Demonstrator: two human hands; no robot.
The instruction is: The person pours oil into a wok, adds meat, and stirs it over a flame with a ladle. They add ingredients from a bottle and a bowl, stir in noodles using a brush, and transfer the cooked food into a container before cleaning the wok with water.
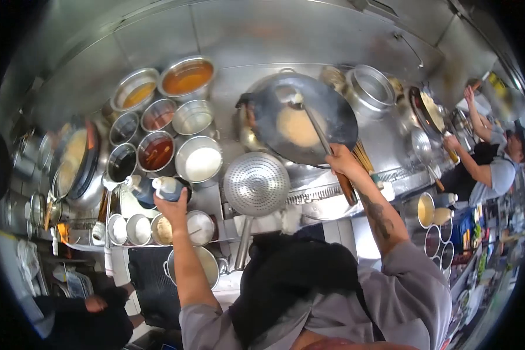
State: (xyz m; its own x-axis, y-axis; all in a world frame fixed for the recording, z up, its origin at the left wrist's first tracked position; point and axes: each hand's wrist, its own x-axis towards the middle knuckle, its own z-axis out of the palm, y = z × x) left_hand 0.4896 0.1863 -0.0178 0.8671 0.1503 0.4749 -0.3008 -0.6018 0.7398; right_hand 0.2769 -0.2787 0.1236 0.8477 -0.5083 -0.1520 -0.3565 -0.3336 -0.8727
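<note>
Steadily, a kitchen line works around a person in a gray shirt and dark apron point(291, 286). Metal bowls of orange liquid point(187, 77) crowd the upper left of the frame, with smaller pots of dark and red sauce point(156, 153) and one of white contents point(199, 163) below them. A perforated skimmer point(256, 184) lies at center, between the left hand and the wok. A co-worker point(499, 169) stands at the right edge; another person in dark clothing point(81, 318) is at lower left.

Haze softens the pale food point(302, 126) in the wok, what it is I cannot tell, and dark lens edges crop the corners.

At left of center, the left hand point(172, 208) is curled around a bottle point(168, 186), its base hard to make out beside a second bottle point(140, 188). Right of center, the right hand point(342, 160) is closed on the ladle point(315, 124), whose wooden end juts below the fist. The ladle's bowl rests up and left of that hand, inside the wok point(341, 119).
</note>
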